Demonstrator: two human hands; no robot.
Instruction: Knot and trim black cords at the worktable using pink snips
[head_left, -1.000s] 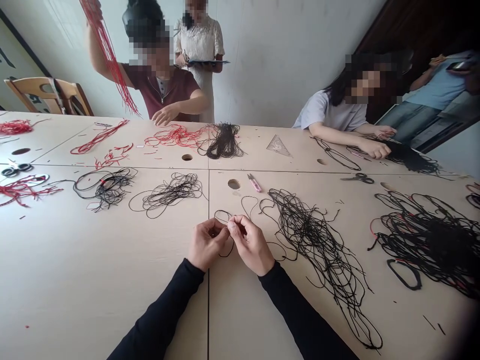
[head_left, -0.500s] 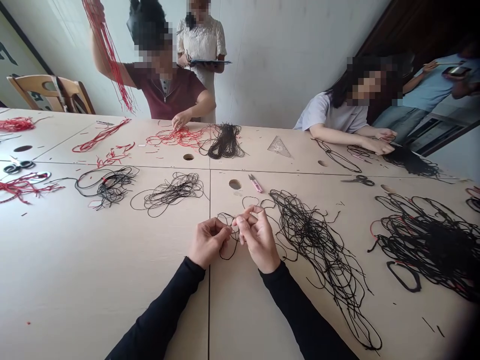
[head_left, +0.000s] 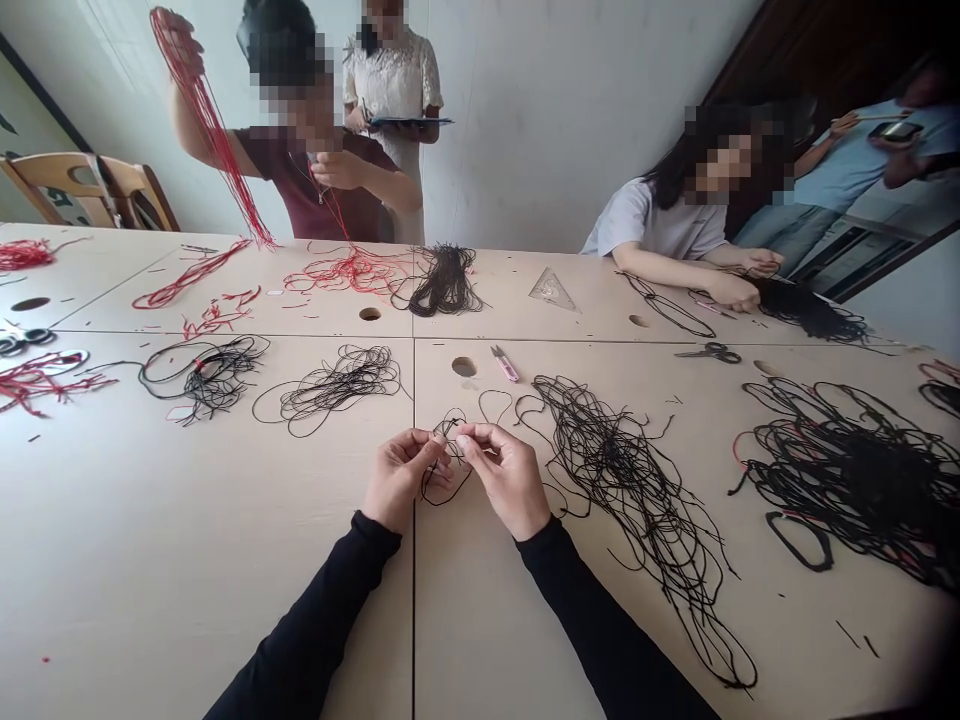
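Observation:
Both my hands meet over the middle of the pale table (head_left: pixel 187 560). My left hand (head_left: pixel 396 480) pinches a thin black cord (head_left: pixel 442 485) between thumb and forefinger. My right hand (head_left: pixel 504 478) pinches the same cord a finger's width away, its other fingers curled. The cord hangs in small loops between and below the fingertips, and one end trails up toward a loose loop on the table. A large tangle of black cords (head_left: pixel 622 470) lies just right of my right hand.
Pink snips (head_left: pixel 505 363) lie beyond my hands near a table hole (head_left: pixel 463 367). More black cord piles (head_left: pixel 341 383) (head_left: pixel 855 470) sit left and right; red cords (head_left: pixel 352 270) lie farther back. Scissors (head_left: pixel 711 352) rest at right. Across the table, one person lifts red cords, another works on black ones.
My right fingers, spread half a second ago, have closed into a pinch on the cord. The person opposite has raised a hand from the table to the chest.

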